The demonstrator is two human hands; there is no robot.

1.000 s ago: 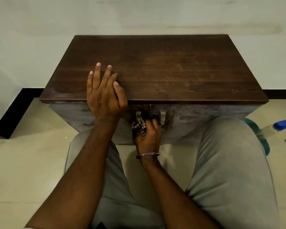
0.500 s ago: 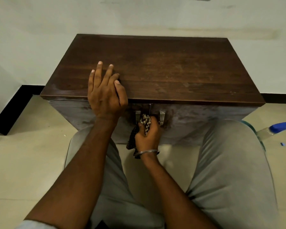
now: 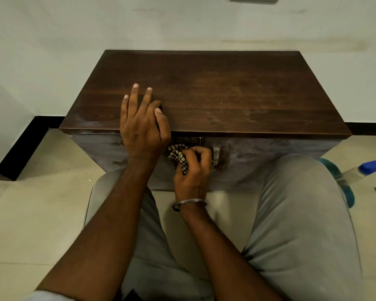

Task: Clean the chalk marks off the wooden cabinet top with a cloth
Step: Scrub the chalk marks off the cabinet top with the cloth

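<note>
Checked cloth (image 3: pixel 179 158) at cabinet front (image 3: pixel 269 153)
Flat left hand (image 3: pixel 142 124) on cabinet top (image 3: pixel 226 90), seven o'clock; right hand (image 3: pixel 193 172) clutches cloth.

left hand (image 3: pixel 142 124): palm down, fingers straight, just up-left of the grip | right hand (image 3: pixel 192 170): fingers curled round cloth (image 3: pixel 179 158) | both forearms extended

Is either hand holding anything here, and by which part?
The right hand grips the checked cloth, bunched in its curled fingers, one end poking out. The left hand rests flat on the cabinet top, holding nothing.
</note>
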